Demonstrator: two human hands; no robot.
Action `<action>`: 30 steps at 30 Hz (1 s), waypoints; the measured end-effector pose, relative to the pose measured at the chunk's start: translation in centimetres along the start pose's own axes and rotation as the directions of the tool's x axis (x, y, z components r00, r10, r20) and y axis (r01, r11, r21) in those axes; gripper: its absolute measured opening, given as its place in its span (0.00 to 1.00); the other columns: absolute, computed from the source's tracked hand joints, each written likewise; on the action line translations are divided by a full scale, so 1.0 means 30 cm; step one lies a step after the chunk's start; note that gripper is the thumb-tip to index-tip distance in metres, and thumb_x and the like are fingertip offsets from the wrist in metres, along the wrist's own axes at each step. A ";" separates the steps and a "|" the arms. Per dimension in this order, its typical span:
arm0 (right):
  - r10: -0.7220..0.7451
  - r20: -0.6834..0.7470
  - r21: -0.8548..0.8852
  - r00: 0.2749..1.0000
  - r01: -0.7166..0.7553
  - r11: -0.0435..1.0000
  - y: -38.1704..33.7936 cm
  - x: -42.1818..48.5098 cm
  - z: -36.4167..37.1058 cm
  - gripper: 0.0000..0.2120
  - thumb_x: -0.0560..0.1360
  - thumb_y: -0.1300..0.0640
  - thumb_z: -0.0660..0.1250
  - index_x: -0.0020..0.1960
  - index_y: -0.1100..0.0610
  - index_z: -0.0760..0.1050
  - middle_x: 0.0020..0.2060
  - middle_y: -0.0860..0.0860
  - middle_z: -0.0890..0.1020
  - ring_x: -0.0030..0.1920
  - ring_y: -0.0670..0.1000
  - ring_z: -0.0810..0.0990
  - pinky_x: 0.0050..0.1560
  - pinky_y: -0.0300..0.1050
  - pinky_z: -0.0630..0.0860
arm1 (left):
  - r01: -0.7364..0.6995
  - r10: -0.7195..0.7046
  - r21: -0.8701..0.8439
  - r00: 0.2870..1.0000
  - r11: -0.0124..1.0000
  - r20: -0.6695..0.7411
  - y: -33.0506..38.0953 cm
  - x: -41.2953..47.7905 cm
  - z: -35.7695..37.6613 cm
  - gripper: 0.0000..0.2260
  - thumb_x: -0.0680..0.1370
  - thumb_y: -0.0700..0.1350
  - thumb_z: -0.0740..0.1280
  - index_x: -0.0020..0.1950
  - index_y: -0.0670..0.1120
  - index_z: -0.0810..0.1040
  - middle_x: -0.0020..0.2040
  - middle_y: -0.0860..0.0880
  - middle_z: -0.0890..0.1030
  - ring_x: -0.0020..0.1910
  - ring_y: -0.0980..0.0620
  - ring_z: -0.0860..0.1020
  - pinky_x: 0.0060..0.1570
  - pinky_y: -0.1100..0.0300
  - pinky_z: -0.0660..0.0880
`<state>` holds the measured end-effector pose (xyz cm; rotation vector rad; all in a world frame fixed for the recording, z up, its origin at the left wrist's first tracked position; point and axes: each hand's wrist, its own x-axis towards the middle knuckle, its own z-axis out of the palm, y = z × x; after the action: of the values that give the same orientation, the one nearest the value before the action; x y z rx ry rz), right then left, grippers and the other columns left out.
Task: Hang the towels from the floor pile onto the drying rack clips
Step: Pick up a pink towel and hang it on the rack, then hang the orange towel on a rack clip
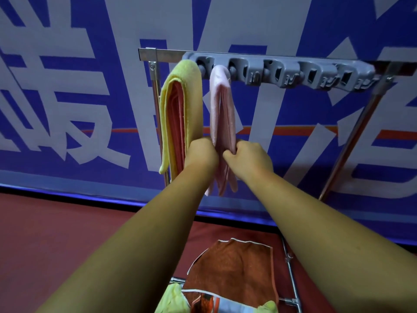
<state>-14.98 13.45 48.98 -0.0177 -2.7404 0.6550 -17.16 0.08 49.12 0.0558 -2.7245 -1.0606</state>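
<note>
Two hands, both raised to one rack (352, 141). Two towels hung on its gray clip strip (293, 71). Five clip housings countable along it, the far right end too foreshortened to be sure. At the strip's left end, one yellow towel (189, 105), folded, salmon inner face showing, hanging straight down. Just beside it on the right, one pink towel (222, 114), top tucked into the strip, folds loose below.

Left hand (203, 152) curled round the pink towel's left edge, about halfway down, back of the hand to the camera, fingertips hidden behind the cloth. Close against the yellow towel on its other side. Right hand (250, 157) pinching the right edge at the same height, fingers curled. Hands nearly touching, the pink towel between them, its lower end dangling below both wrists.

Down on the red floor (67, 233), between the forearms, one pile (225, 297). One brown towel (237, 263) spread out, pale-edged. Yellow-green cloth (172, 298) peeking out at two spots, one towel or two impossible to tell. One printed piece at the near edge. All well below the hands, untouched.

Behind everything, one blue banner (67, 86) with large white characters.
</note>
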 end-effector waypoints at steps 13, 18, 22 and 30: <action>0.012 0.353 0.161 0.936 -0.073 0.984 0.112 -0.078 0.152 0.19 0.77 0.50 0.67 0.66 0.35 0.74 0.48 0.44 0.85 0.46 0.51 0.85 0.51 0.55 0.85 | 0.092 -0.081 -0.045 0.977 0.995 0.199 -0.180 -0.048 0.175 0.06 0.76 0.39 0.69 0.52 0.42 0.84 0.35 0.48 0.80 0.33 0.50 0.78 0.28 0.62 0.70; 0.083 0.384 0.174 0.920 -0.161 0.971 0.225 -0.124 0.270 0.27 0.77 0.59 0.61 0.71 0.35 0.72 0.55 0.48 0.85 0.52 0.56 0.83 0.55 0.54 0.83 | 0.049 -0.053 0.020 0.959 0.999 0.277 -0.319 -0.085 0.306 0.10 0.80 0.44 0.69 0.55 0.41 0.85 0.51 0.38 0.86 0.51 0.37 0.81 0.45 0.57 0.70; 0.213 0.416 0.174 0.884 -0.307 0.936 0.336 -0.174 0.443 0.24 0.77 0.58 0.62 0.71 0.42 0.76 0.54 0.51 0.86 0.54 0.60 0.85 0.56 0.52 0.82 | 0.089 -0.129 0.126 0.921 0.988 0.368 -0.434 -0.143 0.427 0.10 0.79 0.41 0.66 0.57 0.42 0.84 0.56 0.39 0.85 0.59 0.38 0.81 0.50 0.52 0.74; 0.405 0.661 0.216 0.632 -0.677 0.704 0.541 -0.475 0.770 0.08 0.84 0.61 0.62 0.53 0.53 0.80 0.46 0.55 0.85 0.35 0.53 0.82 0.32 0.39 0.73 | 0.297 -0.317 0.136 0.734 0.945 0.601 -0.651 -0.342 0.692 0.11 0.76 0.39 0.71 0.57 0.40 0.86 0.52 0.37 0.87 0.50 0.39 0.87 0.56 0.42 0.83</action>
<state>-9.71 16.60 17.97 -0.7218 -3.0442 1.7259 -12.44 0.58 19.20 0.2086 -3.4190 -1.3124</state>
